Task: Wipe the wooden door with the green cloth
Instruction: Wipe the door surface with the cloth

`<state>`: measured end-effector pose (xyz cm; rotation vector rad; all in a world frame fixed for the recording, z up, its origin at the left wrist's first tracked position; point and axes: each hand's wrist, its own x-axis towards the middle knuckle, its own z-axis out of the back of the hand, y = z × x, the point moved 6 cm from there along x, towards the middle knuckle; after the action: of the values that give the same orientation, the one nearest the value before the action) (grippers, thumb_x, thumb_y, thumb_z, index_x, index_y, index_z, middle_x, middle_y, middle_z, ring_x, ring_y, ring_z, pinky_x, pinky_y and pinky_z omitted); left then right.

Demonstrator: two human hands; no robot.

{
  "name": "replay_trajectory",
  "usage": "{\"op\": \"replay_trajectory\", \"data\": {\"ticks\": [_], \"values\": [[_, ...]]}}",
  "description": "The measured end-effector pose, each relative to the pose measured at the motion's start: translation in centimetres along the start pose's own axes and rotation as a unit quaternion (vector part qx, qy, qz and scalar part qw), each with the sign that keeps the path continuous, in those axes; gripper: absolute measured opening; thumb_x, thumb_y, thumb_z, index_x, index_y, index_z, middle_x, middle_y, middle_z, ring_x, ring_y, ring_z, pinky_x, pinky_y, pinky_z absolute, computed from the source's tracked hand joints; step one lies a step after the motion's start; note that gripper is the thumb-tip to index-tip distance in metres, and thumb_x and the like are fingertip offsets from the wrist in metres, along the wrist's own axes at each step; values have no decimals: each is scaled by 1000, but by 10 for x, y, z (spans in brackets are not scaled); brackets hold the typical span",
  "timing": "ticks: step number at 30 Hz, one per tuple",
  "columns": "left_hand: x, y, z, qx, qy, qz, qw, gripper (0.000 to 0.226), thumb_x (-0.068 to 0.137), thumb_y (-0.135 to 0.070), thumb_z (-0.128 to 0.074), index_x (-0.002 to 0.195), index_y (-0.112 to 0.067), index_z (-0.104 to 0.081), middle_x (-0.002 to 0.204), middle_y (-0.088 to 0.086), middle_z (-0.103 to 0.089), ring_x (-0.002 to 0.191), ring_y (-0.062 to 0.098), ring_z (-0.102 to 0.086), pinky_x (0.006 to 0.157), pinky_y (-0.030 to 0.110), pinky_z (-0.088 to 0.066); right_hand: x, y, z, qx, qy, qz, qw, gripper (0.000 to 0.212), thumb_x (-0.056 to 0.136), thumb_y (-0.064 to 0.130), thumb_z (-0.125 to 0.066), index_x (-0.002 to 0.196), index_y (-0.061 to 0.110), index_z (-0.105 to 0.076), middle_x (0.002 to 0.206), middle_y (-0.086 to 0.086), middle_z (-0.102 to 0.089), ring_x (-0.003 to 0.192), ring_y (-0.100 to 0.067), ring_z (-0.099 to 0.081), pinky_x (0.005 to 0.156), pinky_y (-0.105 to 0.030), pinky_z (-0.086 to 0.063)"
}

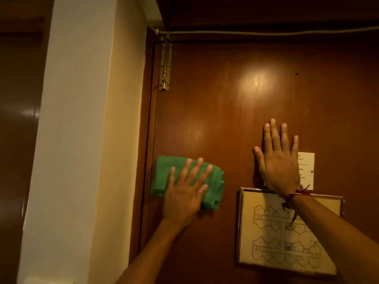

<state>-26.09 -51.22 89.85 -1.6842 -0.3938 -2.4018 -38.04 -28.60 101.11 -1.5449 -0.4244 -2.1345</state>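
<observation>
Head view: green cloth (pixel 184 177), folded, is pressed flat against the wooden door (pixel 235 95) at lower centre-left by the left hand (pixel 182 193), fingers spread wide. Right hand (pixel 279 162) is laid open, palm flat on the door at centre-right, partly covering a white notice (pixel 306 171) above a framed floor plan (pixel 272 242).

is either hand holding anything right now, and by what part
Nothing is gripped. The left hand presses flat on the lower right part of the green cloth, pinning it to the wooden door. The right hand lies open on the door.
</observation>
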Motion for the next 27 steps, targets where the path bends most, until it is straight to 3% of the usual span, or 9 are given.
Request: {"op": "replay_trajectory", "data": {"ticks": [4, 7, 12, 15, 18, 20, 23, 25, 27], "values": [[56, 52, 28, -5, -40, 154, 987, 58, 106, -50, -12, 162, -39, -4, 172, -7, -3, 159, 21, -2, 126, 59, -8, 1, 0, 1, -1, 12, -1, 1000, 72, 102, 54, -10, 163, 16, 0, 172, -4, 7, 159, -28, 5, 126, -60, -8], [129, 36, 45, -41, -71, 187, 979, 60, 105, -51, -11, 162, -36, -2, 173, -6, 1, 159, 21, 3, 126, 58, 1, 0, 3, 1, -10, 14, -9, 1000, 72, 102, 55, -11, 163, 16, 0, 172, -3, 8, 159, -27, 7, 126, -58, -6], [180, -52, 46, -73, -85, 66, 991, 59, 107, -49, -20, 163, -35, -10, 173, -5, -6, 159, 21, -2, 126, 57, -1, 0, 0, 0, -9, 17, 5, 1000, 71, 103, 54, -10, 163, 18, 4, 171, 0, 12, 159, -24, 10, 127, -56, -4], [133, -67, 31, -72, -83, -33, 993, 58, 107, -46, -27, 163, -34, -16, 172, -6, -13, 159, 19, -7, 127, 54, -6, -7, -2, 4, -15, 35, 5, 999, 70, 104, 54, -10, 162, 18, 5, 171, -1, 11, 159, -22, 8, 127, -56, -8], [63, -48, 15, -73, -57, -69, 993, 60, 105, -48, -32, 162, -37, -15, 172, -8, -12, 159, 17, -7, 127, 52, -4, -9, 4, 12, -34, 57, -6, 998, 71, 104, 52, -13, 162, 16, 4, 171, -2, 10, 159, -23, 6, 127, -57, -11], [44, -20, 11, -65, -40, -34, 997, 60, 105, -49, -30, 162, -40, -14, 172, -9, -10, 159, 17, -6, 127, 54, -6, -8, 9, 17, -28, 77, -15, 997, 70, 105, 51, -16, 162, 16, 4, 171, -2, 11, 159, -24, 6, 127, -57, -11], [68, 26, 25, -88, -70, 152, 982, 58, 106, -50, -25, 162, -37, -15, 172, -4, -10, 159, 22, -6, 126, 57, -5, -8, 18, 29, 10, 95, -34, 995, 71, 104, 51, -22, 163, 17, -1, 171, -2, 6, 159, -26, 0, 127, -54, -13], [98, 30, 39, -118, -104, 230, 960, 58, 107, -49, -23, 163, -35, -16, 172, -3, -12, 159, 24, -7, 126, 59, -5, -5, 27, 41, 55, 87, -61, 993, 68, 105, 50, -27, 161, 12, -19, 171, -8, -10, 156, -31, -17, 126, -50, -23], [122, 8, 45, -136, -107, 195, 966, 58, 107, -48, -24, 163, -33, -18, 172, -2, -13, 159, 24, -9, 125, 59, -6, 0, 36, 51, 130, 66, -105, 984, 58, 105, 47, -32, 145, 7, -48, 158, -16, -37, 145, -33, -37, 120, -45, -32]]}}
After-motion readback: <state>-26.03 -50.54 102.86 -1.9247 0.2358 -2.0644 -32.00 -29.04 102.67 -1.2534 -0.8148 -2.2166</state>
